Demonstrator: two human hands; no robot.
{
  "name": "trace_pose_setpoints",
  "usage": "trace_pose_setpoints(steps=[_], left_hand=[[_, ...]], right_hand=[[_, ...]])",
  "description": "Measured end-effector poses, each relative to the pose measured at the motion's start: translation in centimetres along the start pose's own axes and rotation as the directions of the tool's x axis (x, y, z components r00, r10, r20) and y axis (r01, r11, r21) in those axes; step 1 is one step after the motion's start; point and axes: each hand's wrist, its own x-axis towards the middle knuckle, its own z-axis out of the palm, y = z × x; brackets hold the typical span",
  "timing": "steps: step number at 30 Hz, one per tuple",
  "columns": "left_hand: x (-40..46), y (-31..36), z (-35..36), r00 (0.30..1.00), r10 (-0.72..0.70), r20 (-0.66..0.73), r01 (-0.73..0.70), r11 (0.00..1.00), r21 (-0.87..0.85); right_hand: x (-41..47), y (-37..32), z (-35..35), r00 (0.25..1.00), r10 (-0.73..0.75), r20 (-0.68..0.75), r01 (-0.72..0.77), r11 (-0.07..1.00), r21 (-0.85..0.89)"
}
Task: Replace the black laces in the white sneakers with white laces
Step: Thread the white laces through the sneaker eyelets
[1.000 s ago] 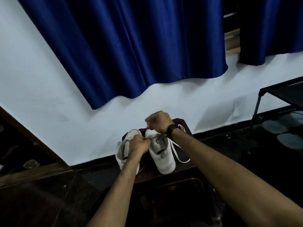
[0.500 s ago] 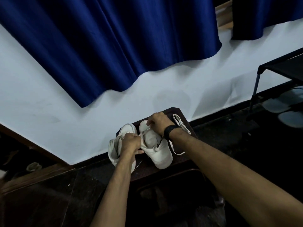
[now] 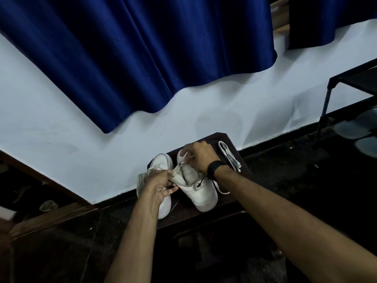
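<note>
My left hand point(image 3: 161, 185) pinched the eyelet edge of the right-hand sneaker point(image 3: 199, 187), fingers curled on the flap; my right hand point(image 3: 199, 158) pinched a white lace point(image 3: 183, 161) near the toe end. The other sneaker point(image 3: 157, 174) sat just beside it, partly under my left wrist. A folded white lace bundle point(image 3: 229, 155) lay near the stool's far corner. I judged the lace could slip from my pinch or snag an eyelet, since the light was poor. Both shoes rested on a dark wooden stool point(image 3: 221, 205) against a pale wall point(image 3: 61, 129), blue curtain point(image 3: 132, 54) above, black rack point(image 3: 330, 84) to the right
</note>
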Motion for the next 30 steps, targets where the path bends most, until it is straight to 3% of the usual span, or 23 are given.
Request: trace_pose_setpoints(steps=[8, 21, 25, 30], left_hand=[[0.0, -0.3, -0.1, 1.0, 0.024, 0.012, -0.024, 0.999, -0.025], [-0.3, -0.5, 0.1, 0.996, 0.082, 0.022, -0.081, 0.996, -0.021], [-0.2, -0.4, -0.2, 0.993, 0.055, 0.102, -0.05, 0.997, -0.055], [-0.1, 0.1, 1.4, 0.999, 0.037, -0.028, -0.039, 0.996, -0.082]], right_hand=[[-0.5, -0.7, 1.4, 0.996, -0.054, -0.075, 0.046, 0.993, -0.108], [-1.0, -1.6, 1.5, 0.995, -0.029, -0.096, 0.016, 0.991, -0.131], [-1.2, -1.6, 1.5, 0.993, -0.017, -0.113, 0.002, 0.991, -0.133], [-1.0, -0.8, 2.0, 0.994, 0.016, -0.112, -0.025, 0.997, -0.073]])
